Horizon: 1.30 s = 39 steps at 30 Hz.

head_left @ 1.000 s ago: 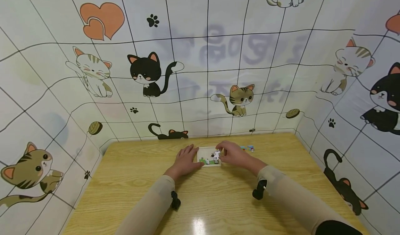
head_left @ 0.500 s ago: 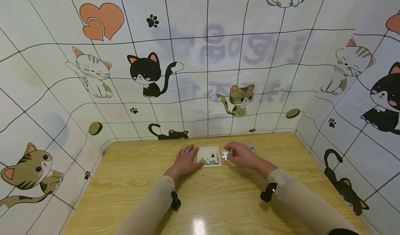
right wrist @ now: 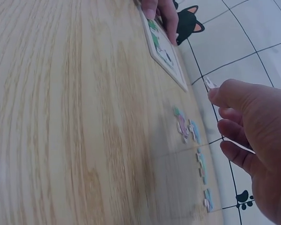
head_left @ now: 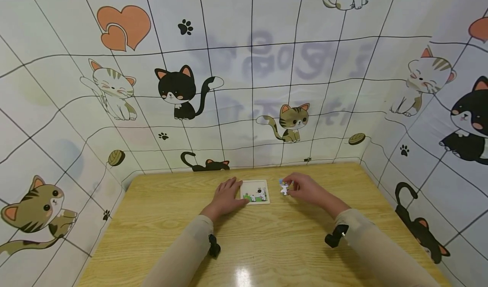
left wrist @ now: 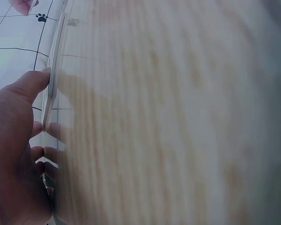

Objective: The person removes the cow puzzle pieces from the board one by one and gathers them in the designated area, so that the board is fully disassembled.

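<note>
My left hand (head_left: 227,197) rests at the left side of a small wooden jigsaw tray (head_left: 253,184), its thumb on the near left corner and the fingers extended along the edge. Green and white picture pieces (head_left: 256,196) fill the tray's near part; the far part shows bare pale wood. To the right of the tray, my right hand (head_left: 305,189) pinches a white jigsaw piece (head_left: 284,190) between thumb and forefinger. In the right wrist view, that piece (right wrist: 209,83) is raised above the table, seen nearly edge-on and mostly covered by the fingertips.
Several loose jigsaw pieces (right wrist: 181,125) lie on the wooden table (head_left: 167,232) right of the tray, largely hidden by the right hand in the head view. A cat-printed cloth wall (head_left: 236,87) encloses the table's back and sides.
My right hand has moved right, off the tray, carrying the white jigsaw piece with it. The left hand and the tray have stayed in place.
</note>
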Motion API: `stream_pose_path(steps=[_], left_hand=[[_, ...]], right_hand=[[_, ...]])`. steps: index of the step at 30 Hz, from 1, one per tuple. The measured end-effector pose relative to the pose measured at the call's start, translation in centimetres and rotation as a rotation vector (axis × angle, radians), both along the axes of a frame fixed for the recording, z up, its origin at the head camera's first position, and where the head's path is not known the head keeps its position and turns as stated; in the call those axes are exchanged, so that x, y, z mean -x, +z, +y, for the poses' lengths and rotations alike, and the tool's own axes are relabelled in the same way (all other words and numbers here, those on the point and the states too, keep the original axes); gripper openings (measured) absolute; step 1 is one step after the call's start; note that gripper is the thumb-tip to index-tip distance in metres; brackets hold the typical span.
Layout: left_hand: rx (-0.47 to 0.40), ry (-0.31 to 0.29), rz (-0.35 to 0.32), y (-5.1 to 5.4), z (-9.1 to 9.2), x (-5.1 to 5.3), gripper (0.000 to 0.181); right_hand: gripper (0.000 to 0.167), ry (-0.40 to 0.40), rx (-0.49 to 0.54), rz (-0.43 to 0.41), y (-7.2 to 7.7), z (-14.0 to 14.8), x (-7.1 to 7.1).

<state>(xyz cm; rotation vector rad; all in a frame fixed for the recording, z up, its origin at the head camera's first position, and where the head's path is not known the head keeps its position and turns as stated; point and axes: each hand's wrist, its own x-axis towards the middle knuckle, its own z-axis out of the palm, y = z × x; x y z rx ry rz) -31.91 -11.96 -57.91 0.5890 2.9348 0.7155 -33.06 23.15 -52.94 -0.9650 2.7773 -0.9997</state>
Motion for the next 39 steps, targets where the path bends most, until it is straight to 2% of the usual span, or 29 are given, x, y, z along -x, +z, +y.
stream_pose_path(steps=[8, 15, 24, 34, 39], left_hand=[[0.001, -0.003, -0.002, -0.2, -0.2, 0.1, 0.085], [0.001, -0.002, -0.009, -0.9, -0.3, 0.5, 0.087], [0.008, 0.005, -0.017, -1.1, -0.4, 0.7, 0.088], [0.007, 0.009, -0.016, -1.7, -0.5, 0.9, 0.089], [-0.017, 0.0, -0.005, -1.2, -0.4, 0.7, 0.088]], right_hand=[[0.041, -0.023, 0.01, -0.018, 0.0, 1.6, 0.1], [0.04, -0.047, 0.045, -0.04, 0.1, 2.8, -0.1], [0.037, -0.076, 0.071, -0.098, -0.6, 4.2, -0.1], [0.035, -0.145, 0.058, -0.17, -2.1, 5.0, 0.4], [0.037, -0.134, 0.074, -0.188, -2.4, 5.0, 0.3]])
